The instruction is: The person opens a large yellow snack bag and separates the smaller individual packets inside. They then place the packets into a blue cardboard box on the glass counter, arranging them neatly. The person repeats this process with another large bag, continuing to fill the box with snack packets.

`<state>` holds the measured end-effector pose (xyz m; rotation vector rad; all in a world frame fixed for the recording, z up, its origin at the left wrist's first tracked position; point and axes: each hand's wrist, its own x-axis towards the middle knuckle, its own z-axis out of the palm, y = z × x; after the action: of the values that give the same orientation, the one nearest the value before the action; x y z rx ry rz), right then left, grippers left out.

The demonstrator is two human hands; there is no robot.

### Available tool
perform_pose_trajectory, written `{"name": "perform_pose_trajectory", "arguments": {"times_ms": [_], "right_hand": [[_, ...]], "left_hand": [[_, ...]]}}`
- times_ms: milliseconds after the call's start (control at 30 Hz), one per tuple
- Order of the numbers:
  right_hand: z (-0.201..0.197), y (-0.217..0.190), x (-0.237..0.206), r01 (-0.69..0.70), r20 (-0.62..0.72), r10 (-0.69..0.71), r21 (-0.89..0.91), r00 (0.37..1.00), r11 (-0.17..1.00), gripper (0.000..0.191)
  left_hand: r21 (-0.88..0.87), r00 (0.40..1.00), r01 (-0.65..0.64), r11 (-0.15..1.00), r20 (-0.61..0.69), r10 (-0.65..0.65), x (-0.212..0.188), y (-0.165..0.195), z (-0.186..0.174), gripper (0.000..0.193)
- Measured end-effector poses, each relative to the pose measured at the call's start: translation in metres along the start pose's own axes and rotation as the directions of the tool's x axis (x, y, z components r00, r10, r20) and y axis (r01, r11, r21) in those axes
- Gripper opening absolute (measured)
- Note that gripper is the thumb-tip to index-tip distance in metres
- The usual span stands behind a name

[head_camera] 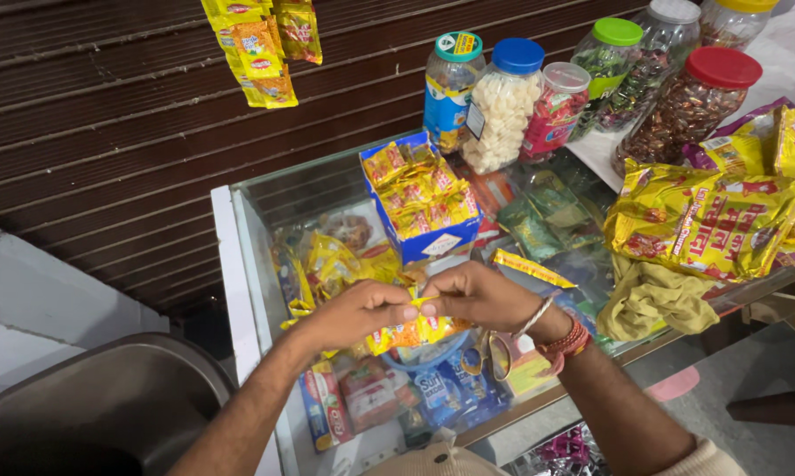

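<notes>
Down over the glass table [248, 264], both hands are meeting at a strip of yellow sachets [415, 330]. Left hand [353, 313] is pinching the strip's left end, its fingers [397, 310] closed tight on the foil. Right hand [481, 295] is gripping the strip's top edge just beside it, fingers curled shut, with a bangle and red thread bands sitting on the wrist. Both thumbs are nearly touching. Whether the strip is tearing between them is hard to tell, since the fingers are covering the seam.

Behind the hands, a blue box [419, 198] of more yellow sachets is standing on the glass. Farther back, a row of jars [503, 106] with coloured lids is holding sweets. To the right, large yellow packets [706, 220] are lying over a yellowish cloth [649, 300]. Under the glass, assorted small packets are showing. At lower left, a metal basin [107, 405] is sitting well apart from the table, and another sachet strip [261, 48] is hanging against the brown shutter [107, 132].
</notes>
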<state>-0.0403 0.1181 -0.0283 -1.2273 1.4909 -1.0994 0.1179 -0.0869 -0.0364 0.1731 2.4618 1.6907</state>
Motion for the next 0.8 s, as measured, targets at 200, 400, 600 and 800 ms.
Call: {"name": "perform_pose_trajectory", "arguments": {"times_ms": [200,400,600,800], "right_hand": [[0.005,0.009,0.004,0.006,-0.049,-0.001,0.101,0.999,0.995,0.019],[0.004,0.016,0.007,0.071,-0.074,-0.063,0.11,0.995,0.991,0.022],[0.004,0.025,0.008,0.036,-0.098,-0.021,0.157,0.995,0.987,0.021],[0.006,0.035,0.01,0.015,-0.11,0.008,0.206,0.994,0.979,0.021]], "left_hand": [[0.068,0.993,0.057,0.996,-0.106,-0.05,-0.005,0.003,0.003,0.038],[-0.07,0.994,-0.052,0.996,-0.101,0.045,0.0,-0.006,0.005,0.031],[-0.007,0.988,-0.029,1.0,-0.154,0.027,0.0,-0.016,0.008,0.035],[0.001,0.98,-0.081,0.997,-0.183,0.08,0.0,-0.018,0.011,0.038]]}}
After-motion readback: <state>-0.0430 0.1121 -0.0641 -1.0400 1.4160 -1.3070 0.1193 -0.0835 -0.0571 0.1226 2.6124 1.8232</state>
